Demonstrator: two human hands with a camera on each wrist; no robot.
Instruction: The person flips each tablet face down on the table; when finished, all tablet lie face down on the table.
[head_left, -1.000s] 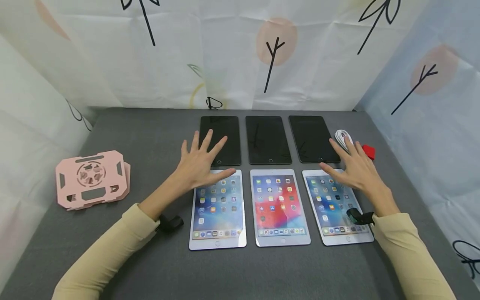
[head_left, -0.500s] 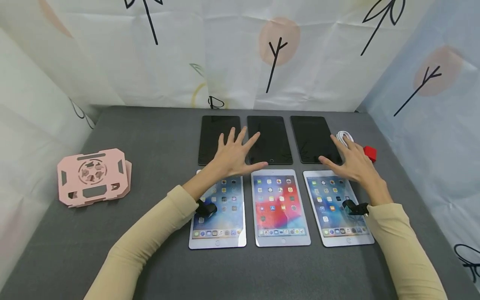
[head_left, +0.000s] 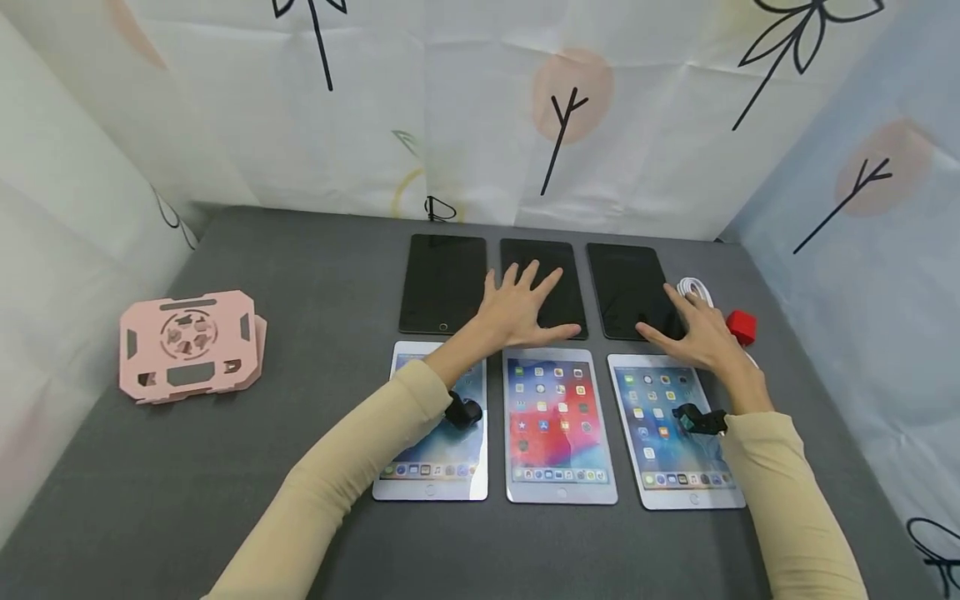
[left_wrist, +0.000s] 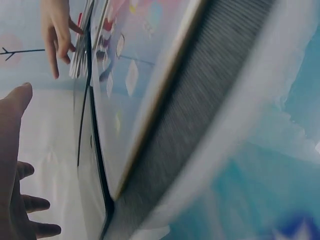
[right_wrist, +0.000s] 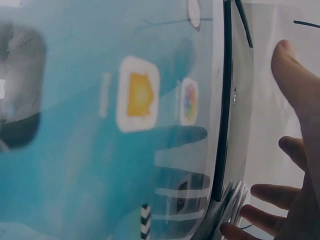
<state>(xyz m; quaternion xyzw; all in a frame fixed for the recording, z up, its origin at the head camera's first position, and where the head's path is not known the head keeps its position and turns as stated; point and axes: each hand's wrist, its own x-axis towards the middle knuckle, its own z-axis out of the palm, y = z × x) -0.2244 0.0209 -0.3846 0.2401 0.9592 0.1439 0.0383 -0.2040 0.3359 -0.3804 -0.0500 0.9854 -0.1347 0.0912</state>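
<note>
My left hand (head_left: 517,315) hovers with spread fingers over the lower part of the middle black tablet (head_left: 537,252). Its thumb points right, above the top edge of the middle white tablet (head_left: 561,425), whose lit screen is red and blue. Over the left white tablet (head_left: 431,458) lies my left forearm, hiding part of the screen. The right hand (head_left: 705,335), fingers also extended, is beside the right black tablet (head_left: 630,287) and above the right white tablet (head_left: 667,417). Neither hand holds anything. In the right wrist view, the fingers (right_wrist: 272,195) stand apart from the bright screen.
The left black tablet (head_left: 444,283) completes the back row. A coiled white cable (head_left: 695,289) and a red block (head_left: 742,327) lie beyond the right hand. Pink panels with cutouts (head_left: 191,346) are stacked at the left. A patterned cloth (head_left: 480,108) encloses the grey table (head_left: 135,483).
My left hand has swept right, from the left pair of tablets to above the middle pair. The right hand has stayed near its place, fingers still spread. The head view has tilted slightly.
</note>
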